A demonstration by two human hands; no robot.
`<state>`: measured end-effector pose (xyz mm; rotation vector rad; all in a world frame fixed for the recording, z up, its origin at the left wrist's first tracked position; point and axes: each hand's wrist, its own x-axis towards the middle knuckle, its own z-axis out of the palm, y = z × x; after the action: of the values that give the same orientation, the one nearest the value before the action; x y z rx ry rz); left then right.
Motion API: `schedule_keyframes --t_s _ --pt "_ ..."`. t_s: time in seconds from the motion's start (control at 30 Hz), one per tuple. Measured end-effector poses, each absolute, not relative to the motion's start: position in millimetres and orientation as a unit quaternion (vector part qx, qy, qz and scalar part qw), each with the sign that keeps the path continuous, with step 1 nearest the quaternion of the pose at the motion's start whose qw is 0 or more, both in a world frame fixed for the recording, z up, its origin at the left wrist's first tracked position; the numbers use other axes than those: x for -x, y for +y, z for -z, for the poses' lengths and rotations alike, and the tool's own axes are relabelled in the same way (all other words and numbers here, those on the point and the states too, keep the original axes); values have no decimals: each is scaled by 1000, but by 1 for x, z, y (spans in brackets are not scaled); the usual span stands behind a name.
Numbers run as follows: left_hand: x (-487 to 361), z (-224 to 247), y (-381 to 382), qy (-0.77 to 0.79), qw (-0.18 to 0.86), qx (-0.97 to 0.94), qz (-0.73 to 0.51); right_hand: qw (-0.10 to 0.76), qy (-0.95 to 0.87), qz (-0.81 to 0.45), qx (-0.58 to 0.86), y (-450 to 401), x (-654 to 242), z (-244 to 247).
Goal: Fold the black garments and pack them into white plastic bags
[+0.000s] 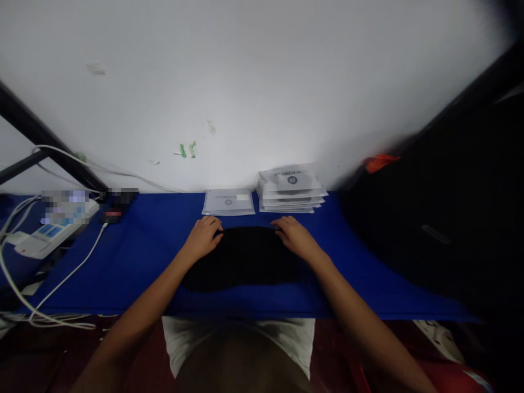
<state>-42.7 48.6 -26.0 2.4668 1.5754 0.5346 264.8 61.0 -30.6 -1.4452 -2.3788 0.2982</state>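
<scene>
A piece of black cloth (pixel 245 259) is spread on the blue tabletop in front of me; its exact kind cannot be made out. At its far left corner my left hand (pixel 204 236) has its fingers and thumb closed on the edge. My right hand (pixel 293 234) grips the far right corner in much the same way. Just beyond the cloth lies a flat translucent packet (pixel 228 203) with dark print. To its right stands a stack of similar packets (pixel 291 188), slightly uneven at the edges.
On the left are a white power strip (pixel 53 229), a white cable (pixel 76 267) and a dark, partly blurred device (pixel 117 210). A large black mass (pixel 426 218) with an orange patch (pixel 381 162) fills the right side. A white wall (pixel 254 82) rises behind the table.
</scene>
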Motion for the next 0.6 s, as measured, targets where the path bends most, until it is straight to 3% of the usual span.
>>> schedule_keyframes --t_s 0.13,0.23,0.43,0.6 --pt "60 13 4 458 71 -841 -279 281 -855 -97 425 9 -275 19" --pt "81 24 -20 391 148 -868 -267 237 -880 -155 380 -30 -283 24" --pt "105 57 10 656 86 -699 -271 235 -878 -134 395 -37 -271 42" --pt "115 38 4 527 193 -761 -326 233 -861 -113 437 -28 -262 44"
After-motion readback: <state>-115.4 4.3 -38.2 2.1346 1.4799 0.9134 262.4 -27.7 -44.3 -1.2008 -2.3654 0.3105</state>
